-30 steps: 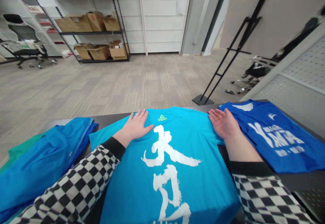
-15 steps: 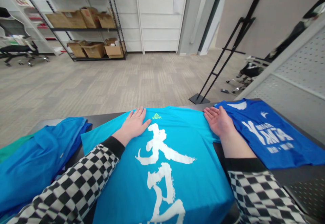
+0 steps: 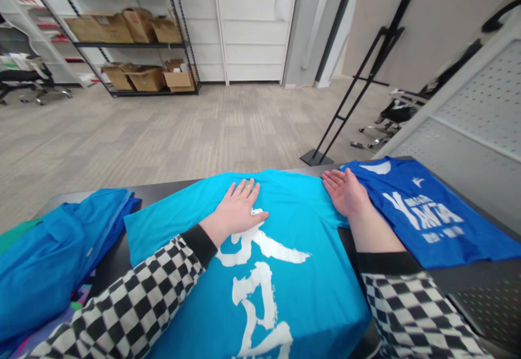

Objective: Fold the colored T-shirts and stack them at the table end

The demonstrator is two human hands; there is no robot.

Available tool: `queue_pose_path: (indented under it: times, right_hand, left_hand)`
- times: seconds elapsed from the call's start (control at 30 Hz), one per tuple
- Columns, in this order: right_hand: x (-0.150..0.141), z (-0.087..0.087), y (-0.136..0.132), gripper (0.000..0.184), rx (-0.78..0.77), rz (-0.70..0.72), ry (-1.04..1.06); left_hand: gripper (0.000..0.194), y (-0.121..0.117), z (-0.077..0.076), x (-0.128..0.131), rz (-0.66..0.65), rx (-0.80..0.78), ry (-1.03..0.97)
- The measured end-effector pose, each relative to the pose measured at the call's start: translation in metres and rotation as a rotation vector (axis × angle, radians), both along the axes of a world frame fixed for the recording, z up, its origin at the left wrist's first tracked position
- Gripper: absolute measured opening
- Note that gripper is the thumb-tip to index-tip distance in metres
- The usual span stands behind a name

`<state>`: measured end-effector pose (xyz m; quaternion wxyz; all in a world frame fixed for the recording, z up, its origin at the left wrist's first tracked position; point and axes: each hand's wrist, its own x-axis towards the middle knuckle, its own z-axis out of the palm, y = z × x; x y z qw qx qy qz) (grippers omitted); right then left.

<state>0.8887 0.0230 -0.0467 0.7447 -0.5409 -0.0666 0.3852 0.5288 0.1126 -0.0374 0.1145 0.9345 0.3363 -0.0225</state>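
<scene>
From where I stand, the light-blue shirt point(image 3: 313, 299) runs lengthwise away from the person, across the table point(image 3: 117, 251); the left hand point(image 3: 236, 211) lies open on it, the open right hand point(image 3: 349, 193) at its right-side shoulder.

Cardboard boxes point(image 3: 146, 79) sit on the black rack point(image 3: 130, 45) — office chair point(image 3: 24, 75) left of it, white cabinet point(image 3: 252, 38) right
</scene>
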Motion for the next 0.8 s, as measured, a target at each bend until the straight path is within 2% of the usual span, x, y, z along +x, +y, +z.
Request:
queue_pose_path:
  times: [0.13, 0.23, 0.3, 0.43, 0.53, 0.63, 0.7, 0.8]
  right_hand:
    - [0.001, -0.001, 0.001, 0.04, 0.006, 0.009, -0.003]
    - [0.001, -0.002, 0.001, 0.04, 0.003, 0.007, -0.009]
    - [0.001, -0.002, 0.001, 0.04, 0.003, 0.007, -0.01]
    - [0.001, -0.002, 0.001, 0.038, 0.012, 0.016, -0.013]
    - [0.0, -0.002, 0.001, 0.037, 0.014, 0.017, -0.015]
    - [0.0, -0.002, 0.001, 0.038, 0.012, 0.011, -0.016]
    - [0.0, -0.002, 0.001, 0.039, 0.015, 0.011, -0.014]
    - [0.0, -0.002, 0.001, 0.037, 0.019, 0.008, -0.009]
  left_hand:
    - [0.12, 0.0, 0.009, 0.007, 0.012, 0.005, 0.019]
    - [0.101, -0.008, 0.008, 0.018, -0.027, 0.079, -0.072]
    - [0.092, -0.014, 0.002, 0.024, -0.067, 0.073, -0.092]
    - [0.11, -0.018, -0.005, 0.024, -0.089, 0.026, -0.066]
    - [0.122, -0.015, 0.0, 0.024, -0.098, 0.006, -0.038]
    - [0.13, -0.012, 0.009, 0.035, -0.091, -0.004, 0.005]
    - [0.116, -0.013, 0.011, 0.048, -0.089, 0.052, -0.034]
    - [0.078, -0.016, 0.003, 0.065, -0.146, 0.135, -0.148]
